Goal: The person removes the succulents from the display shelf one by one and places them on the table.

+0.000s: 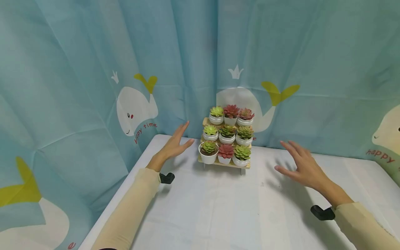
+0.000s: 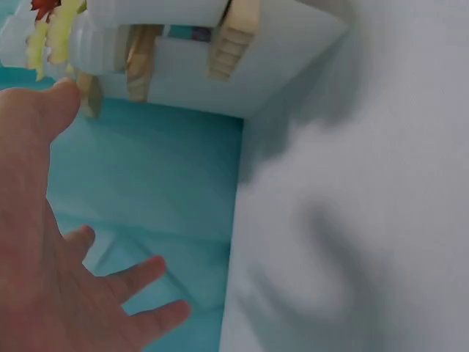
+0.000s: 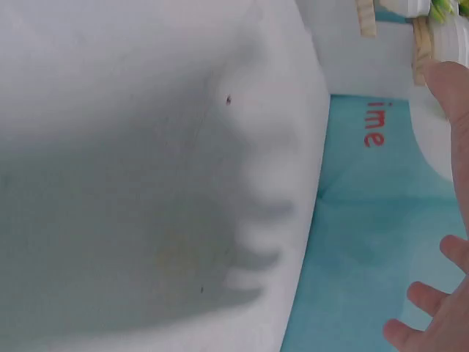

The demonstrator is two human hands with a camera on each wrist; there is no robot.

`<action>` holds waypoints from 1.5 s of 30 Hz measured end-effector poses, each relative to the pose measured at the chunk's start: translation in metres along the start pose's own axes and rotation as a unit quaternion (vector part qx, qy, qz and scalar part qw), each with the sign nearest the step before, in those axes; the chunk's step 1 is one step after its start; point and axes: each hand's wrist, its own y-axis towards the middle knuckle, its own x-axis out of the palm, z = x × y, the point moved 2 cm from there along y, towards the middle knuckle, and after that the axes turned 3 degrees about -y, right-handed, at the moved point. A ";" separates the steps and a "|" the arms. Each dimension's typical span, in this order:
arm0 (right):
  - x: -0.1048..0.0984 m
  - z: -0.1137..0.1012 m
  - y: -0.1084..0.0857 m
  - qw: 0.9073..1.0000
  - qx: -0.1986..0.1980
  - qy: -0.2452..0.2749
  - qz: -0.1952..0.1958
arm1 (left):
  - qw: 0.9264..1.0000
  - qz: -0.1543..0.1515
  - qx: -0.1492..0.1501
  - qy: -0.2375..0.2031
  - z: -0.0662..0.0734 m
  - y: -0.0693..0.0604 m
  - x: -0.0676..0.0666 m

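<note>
A tiered wooden stand (image 1: 225, 164) holds several small potted succulents in three rows, green and red, in white pots. One green succulent in a plain round pot (image 1: 208, 158) sits at the front left. My left hand (image 1: 172, 147) hovers left of the stand, fingers spread and holding nothing. In the left wrist view its thumb appears near the stand's wooden slats (image 2: 139, 62), though contact cannot be told. My right hand (image 1: 304, 167) is held above the table, well to the right of the stand, with fingers extended and nothing in it.
The stand is on a white-covered table (image 1: 231, 211), near its back edge. Behind and to the left hangs a light blue curtain (image 1: 193, 52) printed with whales. Dark wrist-worn pieces (image 1: 167, 178) show at both cuffs.
</note>
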 end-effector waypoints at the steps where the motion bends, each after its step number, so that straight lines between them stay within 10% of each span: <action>1: 0.001 -0.002 0.001 1.000 -0.003 0.015 -0.001 | 1.000 0.001 0.009 -0.009 0.001 0.001 0.001; 8: 0.003 -0.015 0.006 0.997 -0.015 0.072 -0.001 | 0.993 -0.015 0.006 -0.116 0.010 0.008 0.006; 16: 0.008 -0.031 0.015 0.994 -0.020 0.105 -0.011 | 0.938 -0.076 -0.057 -0.332 0.019 0.015 0.009; 21: 0.018 -0.039 0.019 0.992 -0.018 0.121 -0.015 | 0.922 -0.084 -0.077 -0.370 0.021 0.020 0.013; 45: 0.051 -0.072 0.037 0.967 0.043 0.247 -0.045 | 0.925 -0.106 -0.097 -0.351 0.019 0.029 0.026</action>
